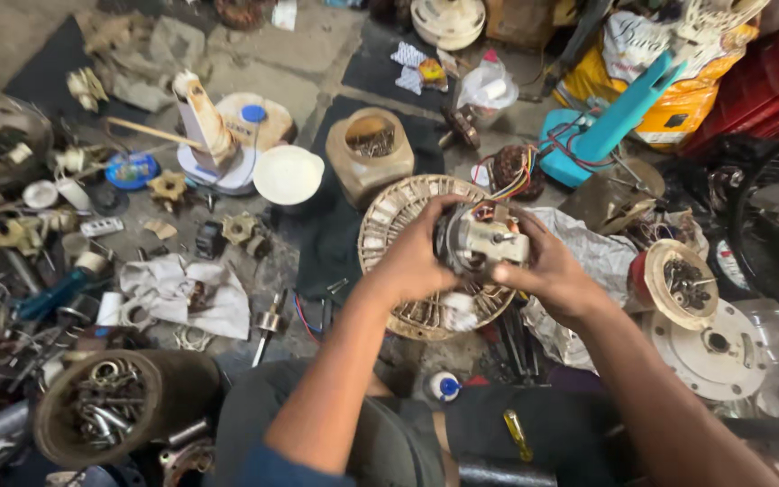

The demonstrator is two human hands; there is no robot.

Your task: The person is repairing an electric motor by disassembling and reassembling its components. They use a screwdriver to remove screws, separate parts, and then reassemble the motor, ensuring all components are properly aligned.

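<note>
The small fan motor, metal-cored with loose coloured wires, looks heavy, stiff and greasy; its housing sides are the safest grip. The left hand and right hand clasp it, fingers wrapped around, above a round slotted fan casing on the cluttered floor.

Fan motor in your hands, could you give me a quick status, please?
Left hand and right hand both gripping the fan motor. Coloured wires attached. Round grille directly beneath; nothing between the hands.

Bare dark mat left of hands; round grille, rag close around
</note>
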